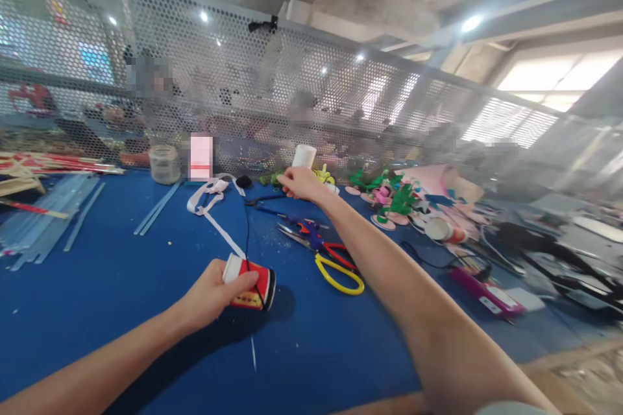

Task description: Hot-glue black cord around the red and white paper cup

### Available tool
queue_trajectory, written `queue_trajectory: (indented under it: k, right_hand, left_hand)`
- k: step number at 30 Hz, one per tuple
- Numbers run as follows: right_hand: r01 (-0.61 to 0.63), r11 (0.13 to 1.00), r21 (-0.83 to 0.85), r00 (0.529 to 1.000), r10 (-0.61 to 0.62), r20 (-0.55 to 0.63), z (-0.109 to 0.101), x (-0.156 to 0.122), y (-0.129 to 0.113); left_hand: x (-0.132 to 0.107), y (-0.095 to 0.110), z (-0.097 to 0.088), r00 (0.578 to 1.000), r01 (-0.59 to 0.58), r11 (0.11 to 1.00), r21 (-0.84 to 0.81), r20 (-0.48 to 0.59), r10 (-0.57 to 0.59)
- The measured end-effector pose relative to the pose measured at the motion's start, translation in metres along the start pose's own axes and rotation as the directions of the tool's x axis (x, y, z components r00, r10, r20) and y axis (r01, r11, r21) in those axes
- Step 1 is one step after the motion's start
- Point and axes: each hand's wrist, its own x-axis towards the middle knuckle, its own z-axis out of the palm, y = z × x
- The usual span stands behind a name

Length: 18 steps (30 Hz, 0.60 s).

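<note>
My left hand is wrapped round a red paper cup with a white end, tilted on its side just above the blue table. A black cord runs over the cup, and a white ribbon trails to it from the back. My right hand is stretched to the back of the table, fingers curled together; whatever they hold is hidden. Right behind it stands a white cup-like roll. Dark-handled pliers lie just below that hand. Scissors with yellow and red handles lie under my right forearm.
Blue strips and red-tipped sticks lie at the left. A clear jar stands by the perforated metal screen. Green and pink craft pieces, another paper cup and a purple power strip are at right.
</note>
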Motion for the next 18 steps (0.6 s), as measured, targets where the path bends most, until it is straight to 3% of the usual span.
queue_trajectory:
  k: [5,10,14,18]
  right_hand:
    - [-0.235,0.958,-0.161,0.967,0.248,0.063,0.012,-0.043,0.05]
    - [-0.361,0.924,-0.13,0.925,0.372,0.077,0.037,-0.057,0.076]
    - [-0.38,0.925,0.02,0.924,0.381,-0.03,0.042,-0.057,0.082]
    - [-0.277,0.928,0.248,0.926,0.327,-0.191,0.031,-0.068,0.073]
  left_hand:
    - [0.002,0.006,-0.001,0.996,0.007,1.0,0.004,-0.084,-0.006]
    - [0.005,0.006,-0.003,0.989,-0.016,0.996,0.086,-0.146,0.029]
    - [0.006,0.005,-0.004,0.98,0.007,0.992,0.125,-0.197,0.018]
    - [0.007,0.005,-0.007,0.973,0.055,0.984,0.167,-0.23,-0.015]
